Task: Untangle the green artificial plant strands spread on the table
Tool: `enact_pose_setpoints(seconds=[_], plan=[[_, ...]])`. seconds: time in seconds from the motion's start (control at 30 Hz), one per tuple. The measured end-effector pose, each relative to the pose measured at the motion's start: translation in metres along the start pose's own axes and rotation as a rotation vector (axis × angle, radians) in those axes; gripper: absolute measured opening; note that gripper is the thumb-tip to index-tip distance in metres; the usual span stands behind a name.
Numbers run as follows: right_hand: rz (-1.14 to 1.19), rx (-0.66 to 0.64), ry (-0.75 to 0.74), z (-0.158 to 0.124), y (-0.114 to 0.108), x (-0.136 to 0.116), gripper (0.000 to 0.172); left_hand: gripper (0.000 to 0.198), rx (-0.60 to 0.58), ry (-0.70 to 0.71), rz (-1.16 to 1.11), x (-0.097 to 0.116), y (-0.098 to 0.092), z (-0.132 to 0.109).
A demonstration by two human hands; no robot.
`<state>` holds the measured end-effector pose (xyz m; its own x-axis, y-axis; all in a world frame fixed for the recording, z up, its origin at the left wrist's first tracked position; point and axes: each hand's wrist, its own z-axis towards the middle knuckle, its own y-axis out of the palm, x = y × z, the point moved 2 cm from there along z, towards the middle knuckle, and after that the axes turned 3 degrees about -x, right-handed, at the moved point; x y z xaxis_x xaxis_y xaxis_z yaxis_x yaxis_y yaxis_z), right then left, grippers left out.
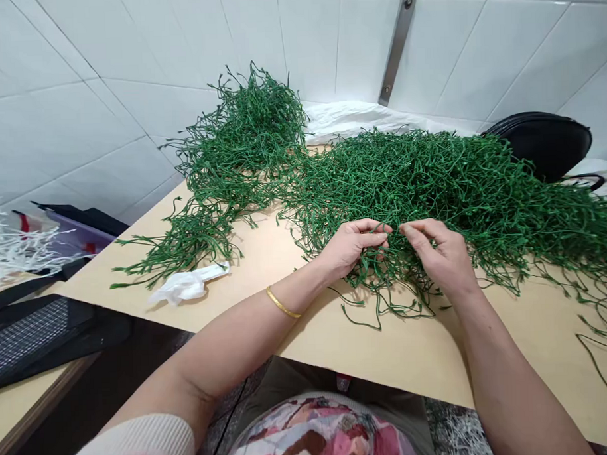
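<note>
A large tangled heap of thin green cords (431,173) with knotted ends covers the middle and right of the pale tabletop (266,302). At the near edge of this heap, my left hand (351,247) pinches a green cord between thumb and fingertips. My right hand (441,252), just to its right, is also closed in a pinch at the level of the cord. The small gap between the two sets of fingertips lies over the heap. Whether both hands hold the same cord is hard to make out. Several loose cords (379,311) lie below my hands.
Another pile of green cords (260,123) rises at the back left, with a bundle (184,241) trailing forward. A crumpled white tissue (183,285) lies near the left edge. White plastic (349,116) and a black bag (542,139) sit by the tiled wall. White strands (15,247) are at far left.
</note>
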<state>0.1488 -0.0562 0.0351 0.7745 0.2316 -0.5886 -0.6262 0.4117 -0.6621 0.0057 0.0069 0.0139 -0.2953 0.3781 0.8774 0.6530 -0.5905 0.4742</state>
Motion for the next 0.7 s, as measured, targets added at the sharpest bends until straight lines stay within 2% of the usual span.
enact_pose_setpoints(seconds=[0.1, 0.2, 0.33, 0.43, 0.53, 0.7], plan=[[0.106, -0.208, 0.033, -0.001, 0.007, -0.002, 0.021, 0.017, 0.044, 0.076, 0.028, 0.001, 0.001, -0.001], [0.258, -0.289, 0.103, -0.001, 0.009, -0.001, 0.021, 0.018, 0.029, 0.076, 0.051, 0.002, 0.003, -0.002], [0.494, -0.295, 0.182, -0.001, 0.009, -0.001, 0.017, 0.023, -0.042, 0.034, 0.053, 0.000, 0.005, -0.004], [0.574, -0.305, 0.197, -0.002, 0.010, -0.001, 0.018, 0.024, -0.042, 0.035, 0.059, -0.001, 0.003, -0.004], [0.500, -0.263, 0.197, -0.002, 0.009, 0.002, 0.015, 0.020, -0.055, 0.045, 0.111, -0.001, 0.002, -0.003], [0.320, -0.083, 0.172, -0.001, 0.003, 0.008, 0.010, 0.023, -0.112, 0.025, 0.184, 0.001, 0.003, -0.002]])
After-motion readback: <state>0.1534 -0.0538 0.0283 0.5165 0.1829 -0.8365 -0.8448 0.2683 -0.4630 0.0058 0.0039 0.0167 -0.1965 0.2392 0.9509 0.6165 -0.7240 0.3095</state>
